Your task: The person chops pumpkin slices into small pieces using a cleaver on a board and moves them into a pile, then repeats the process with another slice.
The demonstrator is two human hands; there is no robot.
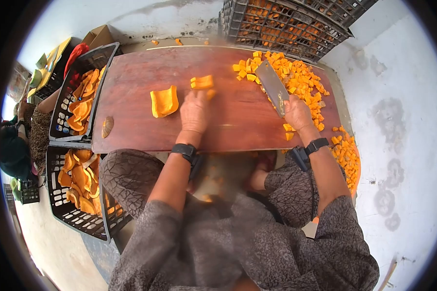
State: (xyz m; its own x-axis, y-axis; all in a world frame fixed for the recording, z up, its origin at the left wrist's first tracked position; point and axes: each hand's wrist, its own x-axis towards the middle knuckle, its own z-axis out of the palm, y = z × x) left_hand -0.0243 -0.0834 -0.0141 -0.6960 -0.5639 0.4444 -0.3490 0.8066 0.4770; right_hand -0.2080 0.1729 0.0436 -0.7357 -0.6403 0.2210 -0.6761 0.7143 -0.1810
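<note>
My right hand (298,114) is wrapped round the handle of a cleaver (273,87), whose broad grey blade points away and to the left, beside the diced pumpkin. Over the middle of the board, my left hand (194,111) is closed at the fingertips on a small pumpkin piece (210,94); the fingers are slightly blurred. Just beyond them lies a pumpkin chunk (201,81). A larger curved pumpkin slab (164,102) rests to the left of that hand. Orange pumpkin cubes (296,72) are heaped along the right end of the board.
The reddish wooden board (141,65) spans the space before my knees. Black crates (53,189) of pumpkin slices stand at left, and stacked crates (281,24) at the back. More cubes (345,155) fill a container at right. A peel scrap (107,127) lies at left. Another person (19,150) sits far left.
</note>
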